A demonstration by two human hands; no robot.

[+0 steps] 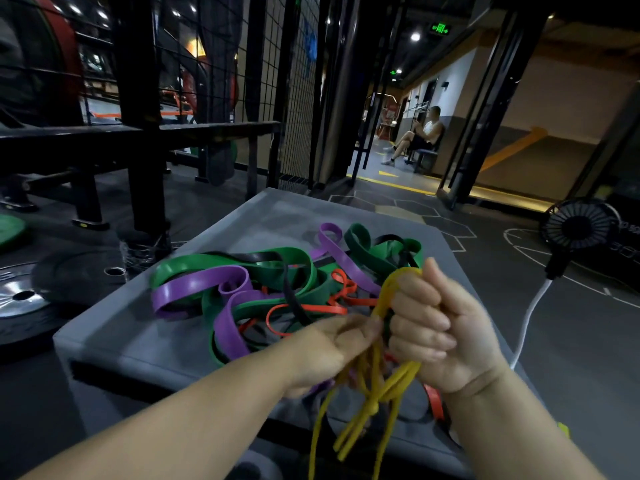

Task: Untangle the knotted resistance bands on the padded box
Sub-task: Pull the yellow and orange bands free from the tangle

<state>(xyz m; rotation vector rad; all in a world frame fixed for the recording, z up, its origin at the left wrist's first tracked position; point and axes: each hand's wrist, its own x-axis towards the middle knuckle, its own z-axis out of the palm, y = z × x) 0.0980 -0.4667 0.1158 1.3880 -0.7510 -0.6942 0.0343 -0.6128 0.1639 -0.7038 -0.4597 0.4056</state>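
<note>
Head view: the right hand was clenched round the thin yellow rubber resistance band, holding it clear of the heap, apparently to isolate it. The left hand, blurred, pinched the same band's strands just beside it, probably to work the knot hanging below. The tangled green, purple, orange and black bands lay on the grey padded box.
</note>
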